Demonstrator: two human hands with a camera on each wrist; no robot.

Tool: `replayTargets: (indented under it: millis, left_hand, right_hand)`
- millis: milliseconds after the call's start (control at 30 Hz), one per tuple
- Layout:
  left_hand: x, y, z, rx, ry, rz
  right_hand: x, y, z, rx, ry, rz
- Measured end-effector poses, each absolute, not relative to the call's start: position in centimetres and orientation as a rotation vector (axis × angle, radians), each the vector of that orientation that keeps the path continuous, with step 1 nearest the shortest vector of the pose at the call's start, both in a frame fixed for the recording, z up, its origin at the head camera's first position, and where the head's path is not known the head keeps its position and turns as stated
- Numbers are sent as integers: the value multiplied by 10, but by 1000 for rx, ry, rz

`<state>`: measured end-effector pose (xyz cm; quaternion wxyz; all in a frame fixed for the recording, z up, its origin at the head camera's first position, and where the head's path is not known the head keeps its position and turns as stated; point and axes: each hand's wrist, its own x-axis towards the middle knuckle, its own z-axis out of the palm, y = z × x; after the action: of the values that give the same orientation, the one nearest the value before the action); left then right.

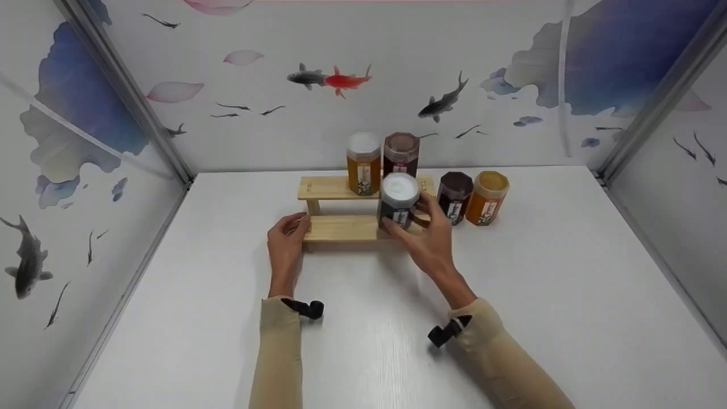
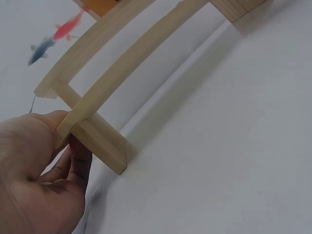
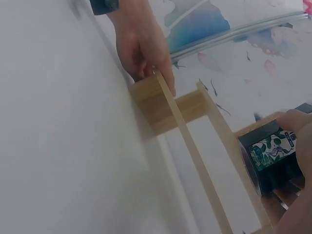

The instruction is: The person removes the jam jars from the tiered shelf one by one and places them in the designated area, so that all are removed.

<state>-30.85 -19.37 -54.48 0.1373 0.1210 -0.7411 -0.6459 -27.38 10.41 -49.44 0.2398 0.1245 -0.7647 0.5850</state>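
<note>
Right hand [image 1: 430, 236]: fingers curled round a dark jar [image 1: 398, 201] with a white lid, standing on the lower step of the wooden rack [image 1: 341, 227]. Left hand [image 1: 288, 241]: thumb and fingers pinch the rack's left end. Upper step: amber jar [image 1: 363, 163], dark-lidded jar [image 1: 401, 154]. On the table [image 1: 568, 272] right of rack: two jars [image 1: 471, 197]. Left wrist view alone shows fingers [image 2: 78, 161] tucked under the step; right wrist view alone shows the held jar's leaf-print label [image 3: 269, 148].

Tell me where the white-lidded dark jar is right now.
In the head view, the white-lidded dark jar stands on the lower step of the wooden rack, right of centre, gripped by the right hand.
</note>
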Motion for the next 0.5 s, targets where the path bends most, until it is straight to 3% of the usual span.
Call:
replayTargets:
  millis: [500]
  left_hand:
    - [-309,-193,-545,355,-2148,-1847]
  right_hand:
    - [-281,203,-484,137,-2031,1515]
